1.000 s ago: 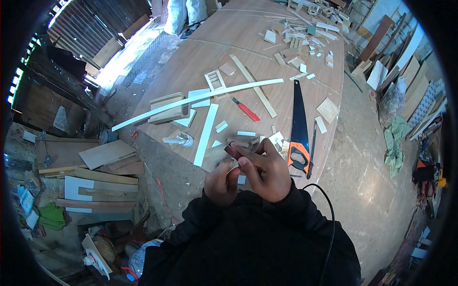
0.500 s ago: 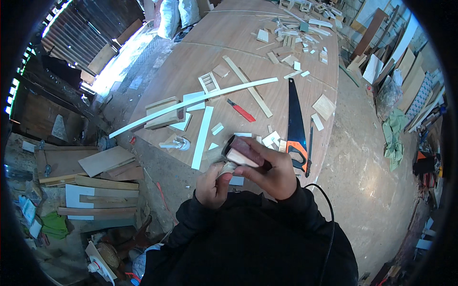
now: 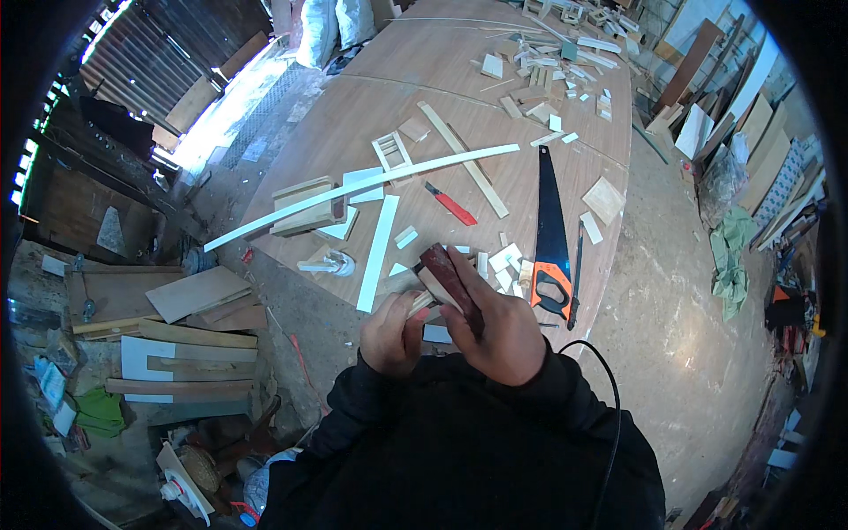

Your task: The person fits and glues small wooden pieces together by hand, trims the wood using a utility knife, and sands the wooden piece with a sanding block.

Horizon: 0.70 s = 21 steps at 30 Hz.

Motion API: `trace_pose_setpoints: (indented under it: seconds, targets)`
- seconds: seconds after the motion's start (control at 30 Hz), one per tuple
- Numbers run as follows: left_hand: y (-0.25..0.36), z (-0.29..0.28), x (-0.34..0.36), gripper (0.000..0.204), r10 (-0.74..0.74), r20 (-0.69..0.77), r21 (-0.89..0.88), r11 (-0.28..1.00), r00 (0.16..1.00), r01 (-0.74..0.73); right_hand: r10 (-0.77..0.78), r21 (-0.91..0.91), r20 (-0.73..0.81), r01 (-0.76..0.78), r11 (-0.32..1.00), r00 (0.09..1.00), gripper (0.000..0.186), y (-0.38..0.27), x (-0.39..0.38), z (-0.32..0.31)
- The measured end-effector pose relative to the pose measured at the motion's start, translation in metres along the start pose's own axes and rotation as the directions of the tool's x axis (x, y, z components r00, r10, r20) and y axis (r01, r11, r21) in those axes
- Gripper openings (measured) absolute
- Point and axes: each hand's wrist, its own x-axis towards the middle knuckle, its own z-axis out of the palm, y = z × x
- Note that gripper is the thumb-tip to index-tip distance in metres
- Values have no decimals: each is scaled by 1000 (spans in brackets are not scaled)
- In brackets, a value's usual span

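Observation:
My right hand (image 3: 505, 340) is closed round a wooden block wrapped in dark red sandpaper (image 3: 449, 276), thumb on the near side and fingers along the far side. Close beside it, my left hand (image 3: 387, 337) pinches a small pale wooden piece (image 3: 424, 303), mostly covered by the fingers. The sanding block slants over this piece; whether they touch is hard to see. Just beyond the hands lie small wood offcuts (image 3: 505, 257). A handsaw with an orange and black handle (image 3: 553, 283) lies right of them, and a red utility knife (image 3: 452, 205) farther off.
A long pale strip (image 3: 362, 187) crosses the wooden table (image 3: 353, 115), over a hollow wooden piece (image 3: 305, 208). A white bottle (image 3: 337, 262) stands near the left edge. Boards (image 3: 199, 296) are stacked at left. A black cable (image 3: 609, 380) hangs by my right arm.
My right hand has turned the sanding block, so its red sandpaper faces up more and its dark end no longer shows. My left hand has shifted slightly, still holding the small piece.

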Motion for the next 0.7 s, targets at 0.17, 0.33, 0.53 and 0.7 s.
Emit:
trace_pose_setpoints:
  seconds: [0.17,0.33,0.53,0.7]
  targets:
    - [-7,4,-5,21,58,-4,28,998,998,-57,12,59,-63,-9,998,998,59,8,5,10]
    - [-8,5,-5,18,-26,-27,-20,999,999,26,-21,72,-37,24,997,999,59,12,-3,8]
    - [-6,7,-1,19,-45,-49,-15,999,998,44,-72,23,4,72,997,997,60,10,6,10]
    - [-8,3,-5,22,-36,-33,-18,999,999,35,-22,59,28,21,998,999,61,11,10,16]
